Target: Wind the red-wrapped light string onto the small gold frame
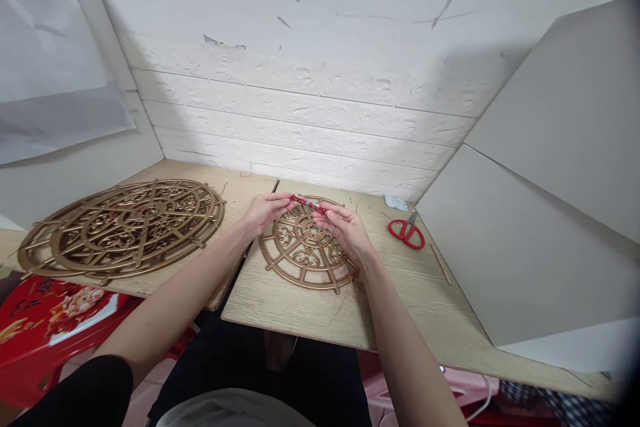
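Between my two hands is a slim red pen-like tube (309, 203) with a pale band near its middle. The fingers of my left hand (270, 211) pinch its left end, and my right hand (345, 227) grips its right end. Its exact kind is too small to make out. Just beneath my hands lies a round gold lattice panel (306, 257) with curled ornaments in its openings, partly hidden by my right hand. A thin gold wire (350, 293) trails from near my right hand over the panel's edge onto the table.
More round gold lattice panels (135, 227) lie stacked at the left. Red-handled scissors (406, 233) and a thin stick (441, 265) rest on the table (400, 300) at the right. White boards (540, 227) flank both sides, with a white brick-pattern wall (320, 113) behind. A red stool (60, 320) stands lower left.
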`<control>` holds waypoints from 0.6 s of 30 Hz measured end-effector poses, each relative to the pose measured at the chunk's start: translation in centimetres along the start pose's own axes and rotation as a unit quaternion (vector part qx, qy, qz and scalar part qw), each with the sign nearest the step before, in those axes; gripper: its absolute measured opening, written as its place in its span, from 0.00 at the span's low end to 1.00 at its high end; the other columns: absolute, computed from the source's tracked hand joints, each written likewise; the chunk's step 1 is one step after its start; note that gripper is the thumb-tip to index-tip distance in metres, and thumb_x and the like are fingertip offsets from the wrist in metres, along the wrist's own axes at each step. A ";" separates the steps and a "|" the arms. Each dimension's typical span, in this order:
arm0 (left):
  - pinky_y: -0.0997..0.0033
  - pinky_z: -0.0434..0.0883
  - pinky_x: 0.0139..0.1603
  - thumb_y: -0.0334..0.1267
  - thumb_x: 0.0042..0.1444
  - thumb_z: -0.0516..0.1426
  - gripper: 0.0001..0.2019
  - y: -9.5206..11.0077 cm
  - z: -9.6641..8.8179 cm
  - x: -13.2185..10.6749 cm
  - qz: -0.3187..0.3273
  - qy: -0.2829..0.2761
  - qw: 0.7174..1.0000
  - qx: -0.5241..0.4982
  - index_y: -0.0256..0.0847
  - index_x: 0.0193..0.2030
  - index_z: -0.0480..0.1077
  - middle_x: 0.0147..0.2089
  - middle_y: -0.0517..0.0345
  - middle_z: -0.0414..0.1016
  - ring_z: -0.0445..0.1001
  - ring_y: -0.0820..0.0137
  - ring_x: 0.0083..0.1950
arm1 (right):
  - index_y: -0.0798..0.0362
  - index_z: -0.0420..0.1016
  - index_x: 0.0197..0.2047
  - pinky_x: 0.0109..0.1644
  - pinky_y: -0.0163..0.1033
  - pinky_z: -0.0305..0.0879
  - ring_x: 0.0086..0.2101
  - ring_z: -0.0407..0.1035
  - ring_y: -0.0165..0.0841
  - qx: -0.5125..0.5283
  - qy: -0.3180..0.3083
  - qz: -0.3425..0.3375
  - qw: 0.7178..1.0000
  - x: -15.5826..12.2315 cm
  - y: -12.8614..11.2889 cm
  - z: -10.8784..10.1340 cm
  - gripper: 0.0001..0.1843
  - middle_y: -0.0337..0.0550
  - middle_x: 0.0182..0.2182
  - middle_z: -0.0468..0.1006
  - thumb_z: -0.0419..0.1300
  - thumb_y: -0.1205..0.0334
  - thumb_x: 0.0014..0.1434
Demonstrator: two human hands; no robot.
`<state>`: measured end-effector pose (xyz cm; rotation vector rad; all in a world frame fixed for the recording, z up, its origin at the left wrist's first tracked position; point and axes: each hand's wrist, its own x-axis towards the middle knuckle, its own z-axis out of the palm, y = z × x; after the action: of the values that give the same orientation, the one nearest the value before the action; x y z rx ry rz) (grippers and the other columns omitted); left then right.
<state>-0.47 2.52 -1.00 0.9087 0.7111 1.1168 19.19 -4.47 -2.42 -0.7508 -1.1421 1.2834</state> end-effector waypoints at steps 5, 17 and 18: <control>0.68 0.73 0.50 0.25 0.44 0.64 0.06 -0.2 0.5 -0.3 0.028 0.001 0.999 0.040 0.28 0.31 0.74 0.34 0.48 0.78 0.77 0.72 0.34 | 0.53 0.77 0.44 0.51 0.42 0.69 0.40 0.75 0.35 -0.002 -0.011 0.003 1.000 0.0 0.1 -0.1 0.17 0.47 0.37 0.81 0.66 0.59 0.50; 0.68 0.75 0.38 0.32 0.45 0.64 0.13 -1.4 1.0 -0.5 0.050 0.012 0.997 0.059 0.35 0.27 0.61 0.29 0.52 0.77 0.77 0.71 0.29 | 0.53 0.78 0.41 0.44 0.40 0.72 0.34 0.76 0.33 -0.017 -0.013 0.025 0.999 0.2 0.3 0.4 0.17 0.45 0.33 0.81 0.68 0.57 0.46; 0.69 0.75 0.37 0.31 0.46 0.64 0.13 -1.4 1.0 -0.5 0.047 0.014 0.997 0.057 0.35 0.26 0.61 0.29 0.52 0.76 0.77 0.71 0.29 | 0.53 0.78 0.40 0.44 0.40 0.72 0.33 0.76 0.33 -0.018 -0.010 0.024 0.999 0.2 0.3 0.5 0.17 0.45 0.32 0.81 0.68 0.57 0.46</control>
<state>0.80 1.54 -1.77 1.0323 0.7679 1.1835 18.63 -4.28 -2.49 -0.7982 -1.1721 1.3167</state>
